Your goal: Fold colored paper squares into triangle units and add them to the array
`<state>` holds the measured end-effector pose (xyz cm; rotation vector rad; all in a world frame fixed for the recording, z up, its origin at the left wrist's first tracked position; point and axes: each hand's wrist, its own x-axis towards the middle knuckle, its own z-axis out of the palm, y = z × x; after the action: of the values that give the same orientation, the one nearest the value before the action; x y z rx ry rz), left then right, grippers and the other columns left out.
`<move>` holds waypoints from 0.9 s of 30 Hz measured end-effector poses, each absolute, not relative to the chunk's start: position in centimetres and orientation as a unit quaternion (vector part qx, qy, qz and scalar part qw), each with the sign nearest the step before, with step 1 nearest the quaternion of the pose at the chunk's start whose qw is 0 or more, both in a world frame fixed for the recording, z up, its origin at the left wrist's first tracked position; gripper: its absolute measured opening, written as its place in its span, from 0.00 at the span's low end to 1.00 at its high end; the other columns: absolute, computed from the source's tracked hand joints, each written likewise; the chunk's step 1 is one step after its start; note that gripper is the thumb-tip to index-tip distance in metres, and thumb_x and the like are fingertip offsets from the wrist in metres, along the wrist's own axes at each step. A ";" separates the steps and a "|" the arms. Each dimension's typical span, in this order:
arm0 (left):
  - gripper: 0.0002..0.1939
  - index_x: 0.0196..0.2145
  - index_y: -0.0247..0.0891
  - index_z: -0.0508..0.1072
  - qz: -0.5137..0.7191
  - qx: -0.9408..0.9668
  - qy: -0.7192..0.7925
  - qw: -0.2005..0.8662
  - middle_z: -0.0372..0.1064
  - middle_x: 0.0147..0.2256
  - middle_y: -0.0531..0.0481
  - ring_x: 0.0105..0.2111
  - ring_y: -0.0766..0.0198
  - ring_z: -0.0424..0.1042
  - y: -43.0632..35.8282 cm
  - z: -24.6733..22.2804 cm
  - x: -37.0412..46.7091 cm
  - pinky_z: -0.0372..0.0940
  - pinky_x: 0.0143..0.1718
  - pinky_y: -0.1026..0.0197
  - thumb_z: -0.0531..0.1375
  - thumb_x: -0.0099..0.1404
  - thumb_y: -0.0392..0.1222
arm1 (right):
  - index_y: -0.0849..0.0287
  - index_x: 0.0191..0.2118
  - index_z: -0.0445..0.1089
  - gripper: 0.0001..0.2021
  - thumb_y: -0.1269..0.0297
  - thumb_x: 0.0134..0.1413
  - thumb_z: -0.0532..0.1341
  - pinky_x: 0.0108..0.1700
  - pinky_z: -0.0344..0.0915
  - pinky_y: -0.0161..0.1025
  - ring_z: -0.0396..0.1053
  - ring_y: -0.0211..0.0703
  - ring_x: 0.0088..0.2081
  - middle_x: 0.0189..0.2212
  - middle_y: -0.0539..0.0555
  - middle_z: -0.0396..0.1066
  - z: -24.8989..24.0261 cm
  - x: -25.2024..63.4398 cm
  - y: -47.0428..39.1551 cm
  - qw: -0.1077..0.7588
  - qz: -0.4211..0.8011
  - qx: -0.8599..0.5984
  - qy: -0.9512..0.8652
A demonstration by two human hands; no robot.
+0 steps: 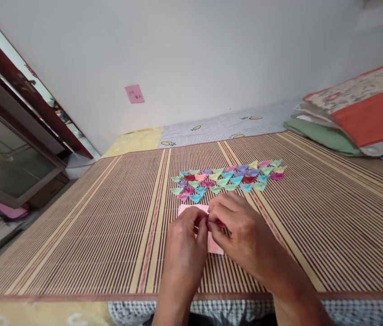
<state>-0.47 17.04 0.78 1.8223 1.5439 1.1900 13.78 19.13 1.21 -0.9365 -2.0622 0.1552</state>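
Both hands meet above a stack of light pink paper [215, 246] on the striped mat. My left hand [187, 240] and my right hand [239, 226] pinch a small dark red piece of paper [219, 224] between their fingertips; the fingers cover most of it. Just beyond the hands, several small folded paper triangles [196, 198] in green, blue, purple, pink, yellow and red lie in rows on the mat.
The striped mat [110, 217] spans the bed. Folded quilts [368, 117] in orange, floral and green lie at the back right. A pink note [134, 94] is on the white wall. A glass-fronted cabinet [4, 149] stands at the left.
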 end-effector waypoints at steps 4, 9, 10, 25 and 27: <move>0.10 0.27 0.39 0.68 0.443 0.653 0.577 0.211 0.69 0.26 0.53 0.26 0.64 0.69 17.0 0.7 -0.5 0.61 0.29 0.62 0.58 0.68 0.32 | 0.56 0.29 0.60 0.13 0.82 0.58 0.57 0.39 0.61 0.45 0.64 0.48 0.37 0.32 0.54 0.67 1.3 13.7 19.0 0.413 0.066 -0.369 -0.830; 0.09 0.29 0.40 0.67 0.467 0.613 0.601 0.212 0.67 0.24 0.56 0.24 0.66 0.67 16.9 0.5 -0.2 0.58 0.27 0.62 0.58 0.69 0.35 | 0.56 0.28 0.59 0.13 0.80 0.61 0.56 0.38 0.61 0.44 0.63 0.47 0.36 0.31 0.54 0.67 1.4 13.5 19.1 0.429 0.061 -0.361 -0.826; 0.08 0.31 0.40 0.68 0.468 0.614 0.595 0.225 0.68 0.25 0.55 0.24 0.66 0.68 16.9 0.6 -0.2 0.58 0.27 0.62 0.57 0.69 0.34 | 0.56 0.28 0.59 0.13 0.80 0.61 0.56 0.38 0.61 0.44 0.63 0.47 0.36 0.31 0.54 0.67 1.4 13.5 19.1 0.430 0.061 -0.361 -0.825; 0.07 0.33 0.40 0.68 0.460 0.616 0.591 0.245 0.68 0.26 0.55 0.26 0.66 0.68 16.9 0.6 -0.1 0.60 0.28 0.63 0.56 0.68 0.31 | 0.58 0.29 0.61 0.13 0.81 0.60 0.57 0.36 0.59 0.42 0.63 0.45 0.36 0.31 0.53 0.66 1.3 13.6 19.1 0.435 0.070 -0.350 -0.827; 0.05 0.35 0.41 0.70 0.477 0.603 0.582 0.264 0.69 0.27 0.54 0.25 0.66 0.68 17.0 0.5 -0.2 0.61 0.27 0.63 0.56 0.70 0.35 | 0.58 0.29 0.61 0.13 0.81 0.61 0.57 0.36 0.60 0.42 0.64 0.45 0.36 0.31 0.53 0.66 1.4 13.6 19.1 0.438 0.076 -0.349 -0.825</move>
<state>-0.20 17.05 0.48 1.6305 1.5731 1.2896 13.64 19.08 1.38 -0.8664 -2.0503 0.1897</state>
